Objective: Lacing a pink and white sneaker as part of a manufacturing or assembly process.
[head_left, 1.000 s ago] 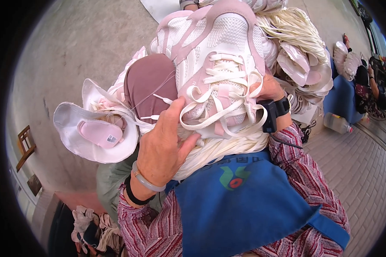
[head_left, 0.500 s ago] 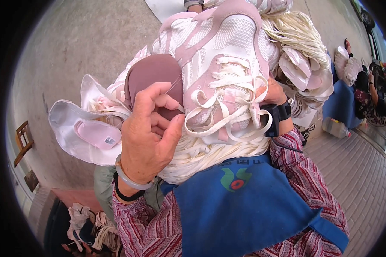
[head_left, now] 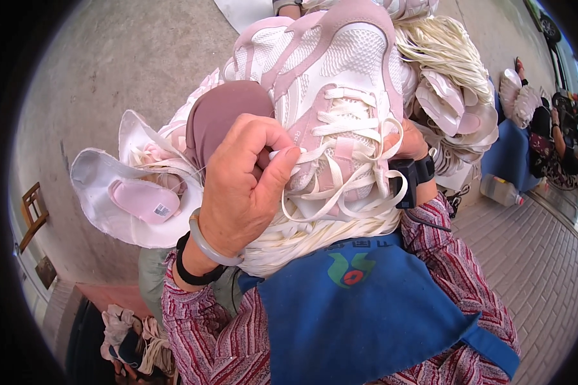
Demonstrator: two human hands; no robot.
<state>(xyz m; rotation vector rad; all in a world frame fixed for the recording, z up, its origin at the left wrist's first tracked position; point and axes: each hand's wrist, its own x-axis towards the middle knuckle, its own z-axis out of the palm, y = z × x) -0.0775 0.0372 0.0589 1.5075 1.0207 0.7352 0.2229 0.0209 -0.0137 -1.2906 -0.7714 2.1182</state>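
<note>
A pink and white shoe upper without a visible sole lies in front of me, its cream shoelace threaded through the eyelets and looping loosely at the lower end. My left hand pinches a loop of that lace between thumb and forefinger, at the upper's left edge. At the right side, my right hand grips the upper's edge; most of its fingers are hidden behind the material. A smooth mauve-brown rounded piece sits just beyond my left hand; I cannot tell what it is.
A thick bundle of cream laces covers my lap above a blue apron. More uppers lie at left, and others at right beside hanging laces. A plastic bottle and a seated person are farther right.
My left hand has moved right and slightly up, from beside the upper onto the lace. Its thumb and forefinger have closed on a loop, drawing it sideways. My right hand stays in place.
</note>
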